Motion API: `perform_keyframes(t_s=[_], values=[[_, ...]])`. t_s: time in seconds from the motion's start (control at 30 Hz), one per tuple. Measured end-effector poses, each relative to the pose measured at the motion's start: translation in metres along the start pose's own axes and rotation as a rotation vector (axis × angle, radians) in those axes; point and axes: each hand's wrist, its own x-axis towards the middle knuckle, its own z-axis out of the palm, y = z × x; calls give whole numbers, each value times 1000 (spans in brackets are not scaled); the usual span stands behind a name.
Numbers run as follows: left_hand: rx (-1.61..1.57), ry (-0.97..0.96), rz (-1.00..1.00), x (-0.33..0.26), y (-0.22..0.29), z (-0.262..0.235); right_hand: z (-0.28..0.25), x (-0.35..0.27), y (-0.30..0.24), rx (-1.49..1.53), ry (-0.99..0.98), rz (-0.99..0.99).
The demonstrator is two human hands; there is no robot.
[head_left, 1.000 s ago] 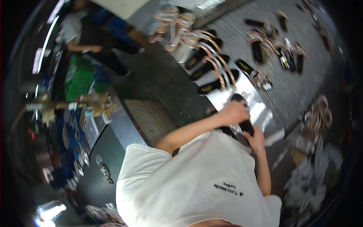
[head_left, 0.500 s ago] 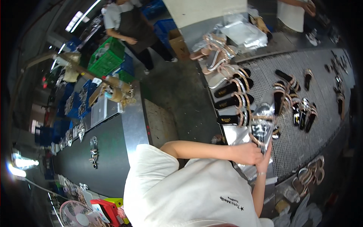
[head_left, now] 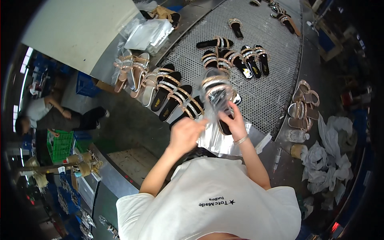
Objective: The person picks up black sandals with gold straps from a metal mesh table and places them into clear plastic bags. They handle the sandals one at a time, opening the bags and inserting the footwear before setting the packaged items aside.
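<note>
A strappy slide sandal with glittery bands (head_left: 216, 86) is partly inside a clear plastic bag (head_left: 208, 106), held above the front edge of the work surface. My right hand (head_left: 236, 125) grips the sandal through the bag, its thumb and fingers around the lower end. On the other side my left hand (head_left: 186, 135) is closed and slightly blurred, its fingertips pinching at the bag's edge. Beneath them lies a shiny silver sheet (head_left: 242, 138). To the left, black-soled sandals (head_left: 162, 98) stand in an overlapping row.
Several more sandals (head_left: 250, 60) lie on the perforated metal table (head_left: 276, 92). Stacked clear bags (head_left: 150, 34) sit at the far left. On the right are loose sandals (head_left: 303, 106), a clear bottle (head_left: 298, 136) and crumpled plastic (head_left: 328, 156). A co-worker (head_left: 52, 114) stands at left.
My view and body have turned toward the metal table. My hands have moved apart, the left now left of the bag, and the bagged sandal is raised.
</note>
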Motion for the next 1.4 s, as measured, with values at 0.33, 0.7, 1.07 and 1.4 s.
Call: perform_keyframes(t_s=[0.33, 0.7, 1.07, 1.4], values=[[-1465, 365, -656, -25, -33, 7, 32, -36, 2, -76, -182, 23], [-1530, 565, -1240, -39, -81, 40, -86, 153, 146, -1121, 427, 277], [-1551, 625, -1132, -26, -106, 28, -139, 319, 130, -665, 889, 207], [-1574, 458, -994, -39, -116, 36, -47, 154, -55, -90, 73, -258]])
